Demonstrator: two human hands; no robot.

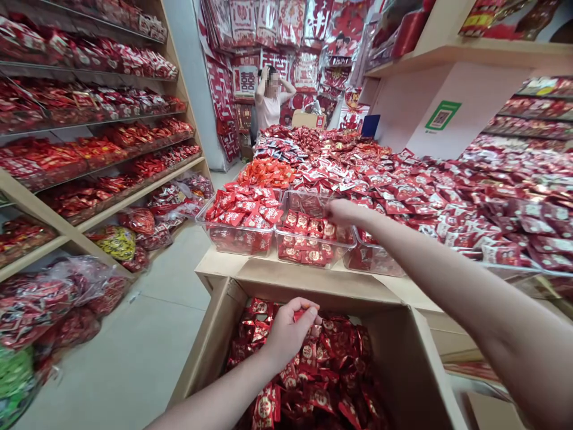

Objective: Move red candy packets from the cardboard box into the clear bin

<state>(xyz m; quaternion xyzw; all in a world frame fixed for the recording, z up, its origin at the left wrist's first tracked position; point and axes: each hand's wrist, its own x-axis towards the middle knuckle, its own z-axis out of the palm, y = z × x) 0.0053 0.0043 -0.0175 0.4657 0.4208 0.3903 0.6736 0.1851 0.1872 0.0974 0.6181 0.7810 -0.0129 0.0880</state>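
My left hand [298,325] is over an open cardboard box [210,340], thumb and fingers closed on a small red packet that shows only in part. Below it, many shiny red wrapped candy packets [308,352] with round gold marks fill the box loosely. My right hand [344,212] reaches over the clear plastic bin [316,243] on the counter. Its fingers are curled downward at a red packet [330,230] near the bin's right side. Similar packets [302,222] lie in rows in that bin. The right fingertips are partly hidden.
Left of that bin stands another clear bin [237,236] heaped with red packets. More packets cover the long display [430,197] behind and to the right. Shelves [89,113] line the left, with bagged goods [58,298] on the floor. A person [270,107] is at the back.
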